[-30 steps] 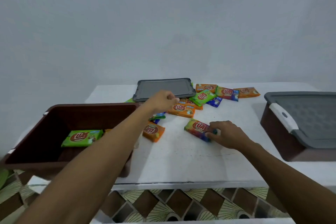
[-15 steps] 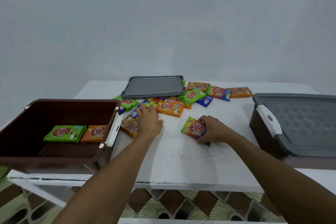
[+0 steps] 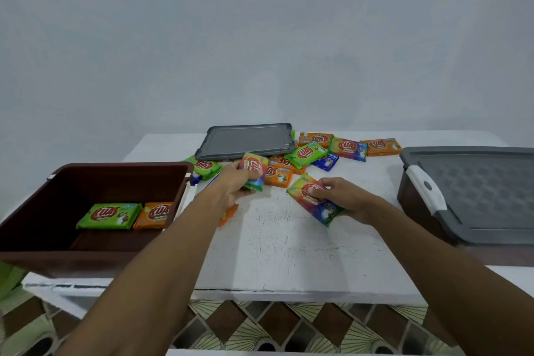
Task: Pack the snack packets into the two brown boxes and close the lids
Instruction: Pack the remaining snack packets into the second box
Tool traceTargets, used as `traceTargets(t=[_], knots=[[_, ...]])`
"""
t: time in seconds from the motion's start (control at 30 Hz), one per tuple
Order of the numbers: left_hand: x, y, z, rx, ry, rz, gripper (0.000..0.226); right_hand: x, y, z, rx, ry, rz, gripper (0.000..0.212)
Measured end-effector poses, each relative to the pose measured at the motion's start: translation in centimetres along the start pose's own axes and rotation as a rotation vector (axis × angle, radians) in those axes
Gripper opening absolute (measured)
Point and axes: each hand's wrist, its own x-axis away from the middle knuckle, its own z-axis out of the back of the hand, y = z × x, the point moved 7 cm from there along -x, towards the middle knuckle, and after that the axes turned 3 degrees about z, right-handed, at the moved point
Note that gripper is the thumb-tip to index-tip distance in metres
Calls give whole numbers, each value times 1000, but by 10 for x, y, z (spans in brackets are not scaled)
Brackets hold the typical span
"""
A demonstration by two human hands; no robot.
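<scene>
Fingers (image 3: pixel 319 191) curled over rainbow packet (image 3: pixel 325 211), right hand (image 3: pixel 346 196)

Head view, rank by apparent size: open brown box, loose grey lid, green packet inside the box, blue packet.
open brown box
loose grey lid
green packet
blue packet, farther off, partly covered, so unsure

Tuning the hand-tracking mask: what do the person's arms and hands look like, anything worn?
Left hand and right hand are bare: no gloves, rings or watch visible. Left forearm and right forearm are bare to the frame edge, with no sleeve, band, marker or cable showing.
</scene>
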Motion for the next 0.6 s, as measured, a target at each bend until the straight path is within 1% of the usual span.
traceTargets(t=[0.1,0.17,0.27,0.4,0.47,0.6], knots=[[13,22,4,64,-93,-20,38,2,-21,-2,-18,38,50,36],[24,40,16,47,-112,-43,29,6,-41,-4,-48,65,98,35],[40,66,50,-7,-132,-84,22,10,-76,-17,-105,72,177,26],[62,90,110,-226,-260,-182,17,14,-132,-57,-149,-12,267,31],[71,95,150,-344,-276,-211,17,17,-159,-84,-140,-62,287,29],[77,93,225,-531,-301,-174,17,19,-209,-141,-103,-148,336,20]])
